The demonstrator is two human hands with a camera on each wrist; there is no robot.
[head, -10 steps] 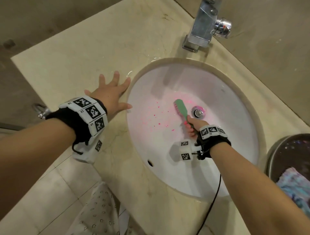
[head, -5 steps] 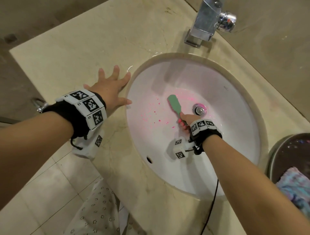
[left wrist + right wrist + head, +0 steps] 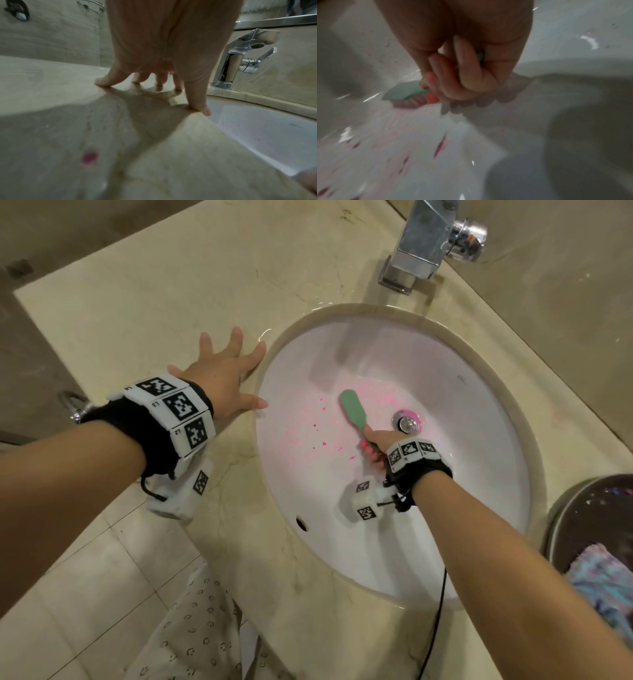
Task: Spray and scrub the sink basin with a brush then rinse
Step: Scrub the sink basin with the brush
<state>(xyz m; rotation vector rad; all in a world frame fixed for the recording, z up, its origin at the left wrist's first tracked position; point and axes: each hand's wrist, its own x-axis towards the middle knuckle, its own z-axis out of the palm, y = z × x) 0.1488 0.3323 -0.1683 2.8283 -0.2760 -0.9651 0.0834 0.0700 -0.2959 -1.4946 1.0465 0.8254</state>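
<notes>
Floor tiles (image 3: pixel 85 570) show at the far left, below the edge of the beige stone tabletop (image 3: pixel 144 296). Left hand (image 3: pixel 222 378) lies on that tabletop just beside the sink's left rim, fingers straight and spread, holding nothing; in the left wrist view its fingertips (image 3: pixel 101 82) press the stone and the thumb reaches the basin's edge. A small pink spot (image 3: pixel 89 157) sits on the stone near that wrist.

Next comes the sink (image 3: pixel 479 474), a white oval bowl set under the tabletop, with pink spatter (image 3: pixel 308 433) on its left slope and floor. Brush (image 3: pixel 354 409), green-backed with a pink-tipped handle, lies bristles down on the basin floor, its head pointing up-left, just left of the drain (image 3: pixel 407 422), which is ringed with pink. Right hand (image 3: pixel 378 445) has its fingers curled tight round the brush handle; the right wrist view, blurred, shows the same grip with pinkish bristles against the porcelain.

Above the basin stands a chrome tap (image 3: pixel 424 244). At the far right edge a dark round bin (image 3: pixel 582 515) holds a pale blue and pink cloth (image 3: pixel 606 580).
</notes>
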